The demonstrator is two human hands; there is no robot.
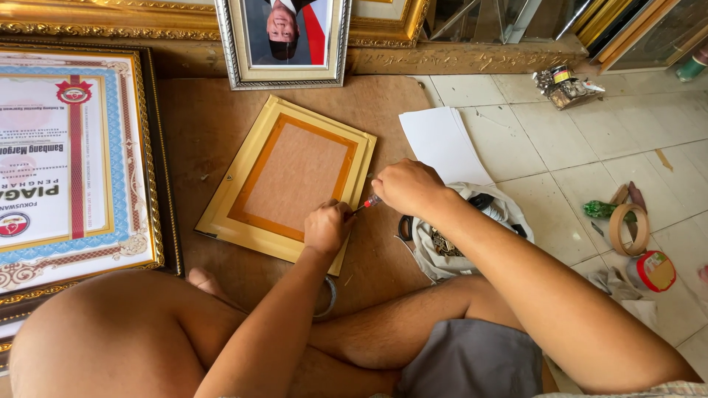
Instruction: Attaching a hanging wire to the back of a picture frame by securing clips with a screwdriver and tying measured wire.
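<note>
Right now my left hand (327, 227) is closed into a fist on the right edge of the yellow frame (221, 214), which lies face down on the brown board (199, 133) on the floor. My right hand (408, 186) pinches a small red-handled tool (368, 202), its tip pointing at the frame's edge just by the left fist. I cannot tell whether the left grip has anything inside it.

To do this well, I judge the frame should stay pressed flat so it cannot slide, the tool kept low and steady against the edge, with my left fingers clear of the tip. A white bag (457, 236) sits under my right forearm, and tape rolls (628, 228) lie well apart on the tiles.
</note>
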